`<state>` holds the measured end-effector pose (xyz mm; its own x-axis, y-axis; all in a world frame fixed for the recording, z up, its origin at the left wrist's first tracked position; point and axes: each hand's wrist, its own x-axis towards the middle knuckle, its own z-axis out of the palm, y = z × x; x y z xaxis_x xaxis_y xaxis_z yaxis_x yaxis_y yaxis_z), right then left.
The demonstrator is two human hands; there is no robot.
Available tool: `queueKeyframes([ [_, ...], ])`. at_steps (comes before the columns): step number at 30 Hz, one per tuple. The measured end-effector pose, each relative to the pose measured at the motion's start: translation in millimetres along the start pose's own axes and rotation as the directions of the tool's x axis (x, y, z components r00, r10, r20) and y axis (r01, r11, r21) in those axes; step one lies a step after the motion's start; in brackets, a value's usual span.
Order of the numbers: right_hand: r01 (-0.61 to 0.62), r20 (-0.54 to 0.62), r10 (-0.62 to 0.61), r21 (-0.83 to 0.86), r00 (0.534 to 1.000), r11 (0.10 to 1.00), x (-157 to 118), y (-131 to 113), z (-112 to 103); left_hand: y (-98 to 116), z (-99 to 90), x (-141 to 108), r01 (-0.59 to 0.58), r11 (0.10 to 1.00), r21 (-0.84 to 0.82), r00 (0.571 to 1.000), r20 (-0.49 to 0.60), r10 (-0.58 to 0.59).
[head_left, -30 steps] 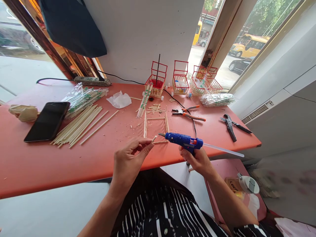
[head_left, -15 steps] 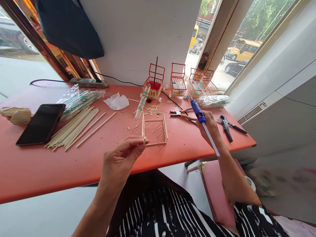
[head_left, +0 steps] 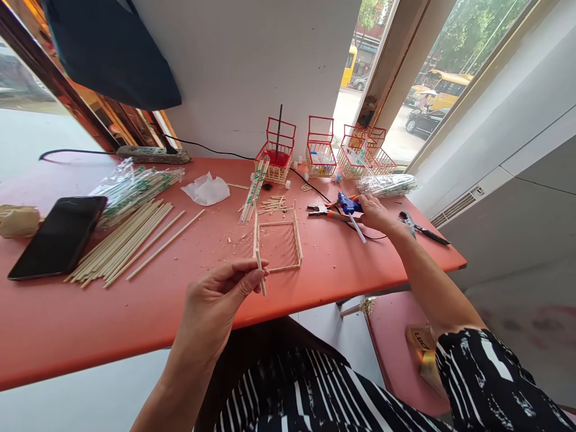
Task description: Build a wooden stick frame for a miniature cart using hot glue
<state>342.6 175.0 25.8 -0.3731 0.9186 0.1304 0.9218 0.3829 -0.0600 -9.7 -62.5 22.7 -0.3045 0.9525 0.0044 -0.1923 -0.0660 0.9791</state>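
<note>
Head view first: what has just been changed?

The glue gun [head_left: 347,204] has been carried away from the short stick [head_left: 263,288] and brought down toward the far side of the table [head_left: 333,282], by the orange-handled pliers [head_left: 332,214]. One second earlier, its nozzle was held close to the stick's end.

And what is being gripped by the right hand [head_left: 374,210]?

The hand is laid at the gun's handle, but the fingers are partly hidden, so whether the gun is grasped or has been let go cannot be told.

How is the left hand [head_left: 220,300] occupied?

The short stick is pinched between thumb and fingers. It has been turned closer to upright, with both ends left showing.

Where is it held?

At the near left corner of the wooden frame [head_left: 285,267], just above the front edge of the table. The two are overlapped in view, so contact cannot be made out. Glue on the stick's end is too small to be seen.

What is meant for the work by the change?

The space around the frame has been freed of the gun, so its use there is judged to be paused; only the stick is kept at hand.

What else is lying nearby?

Cut pieces [head_left: 274,204] are scattered behind the frame, and long sticks [head_left: 121,240] are bunched to the left.
</note>
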Motion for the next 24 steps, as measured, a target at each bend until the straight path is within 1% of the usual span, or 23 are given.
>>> queueKeyframes([
  [4, 0.026, 0.090, -0.026, -0.001, 0.996, 1.000, 4.6, 7.5, -4.7, -2.4, 4.7, 0.8, 0.024, 0.998, -0.051, 0.999, 0.038, -0.022],
  [7, 0.029, 0.119, -0.029, -0.005, 0.993, 1.000, 4.0, 9.9, -9.8, -5.9, 8.6, 0.4, 0.041, 0.998, -0.048, 0.997, 0.061, -0.038],
  [9, 0.014, 0.080, -0.013, -0.006, 0.997, 1.000, -0.6, 3.6, -16.4, -7.6, 11.4, 0.2, 0.043, 0.999, -0.028, 0.996, 0.074, -0.041],
  [10, 0.001, 0.037, -0.001, -0.003, 0.999, 1.000, -5.1, -3.7, -20.8, -8.1, 12.9, 0.0, 0.041, 0.999, -0.025, 0.996, 0.081, -0.039],
  [11, -0.026, -0.088, 0.029, 0.033, 0.996, 0.999, -11.3, -14.2, -25.8, -8.4, 14.5, -0.1, 0.040, 0.999, -0.026, 0.995, 0.088, -0.037],
  [12, -0.009, -0.196, 0.027, 0.090, 0.980, 0.996, -19.5, -28.0, -31.0, -8.7, 16.2, -0.4, 0.040, 0.999, -0.033, 0.995, 0.094, -0.037],
  [13, 0.043, -0.264, 0.000, 0.156, 0.965, 0.987, -29.5, -44.7, -36.0, -9.1, 18.1, -0.9, 0.043, 0.998, -0.045, 0.995, 0.096, -0.039],
  [14, 0.107, -0.301, -0.033, 0.232, 0.953, 0.967, -41.2, -63.8, -40.3, -9.7, 20.1, -1.7, 0.049, 0.997, -0.061, 0.995, 0.091, -0.043],
  [16, 0.250, -0.324, -0.123, 0.388, 0.938, 0.887, -67.3, -105.4, -45.3, -11.8, 24.7, -4.5, 0.064, 0.992, -0.107, 0.996, 0.068, -0.056],
  [19, 0.443, -0.319, -0.315, 0.522, 0.894, 0.729, -102.9, -160.9, -41.4, -17.0, 32.5, -12.1, 0.076, 0.982, -0.174, 0.997, 0.033, -0.072],
  [20, 0.479, -0.323, -0.355, 0.555, 0.877, 0.680, -111.7, -174.6, -37.6, -19.0, 35.0, -15.2, 0.082, 0.978, -0.192, 0.997, 0.029, -0.078],
  [21, 0.498, -0.313, -0.388, 0.575, 0.867, 0.650, -118.5, -185.5, -33.0, -20.9, 37.3, -18.5, 0.088, 0.973, -0.216, 0.996, 0.024, -0.085],
  [24, 0.480, -0.295, -0.380, 0.589, 0.877, 0.650, -129.2, -204.5, -18.4, -25.1, 42.3, -27.0, 0.119, 0.959, -0.259, 0.993, 0.008, -0.121],
])
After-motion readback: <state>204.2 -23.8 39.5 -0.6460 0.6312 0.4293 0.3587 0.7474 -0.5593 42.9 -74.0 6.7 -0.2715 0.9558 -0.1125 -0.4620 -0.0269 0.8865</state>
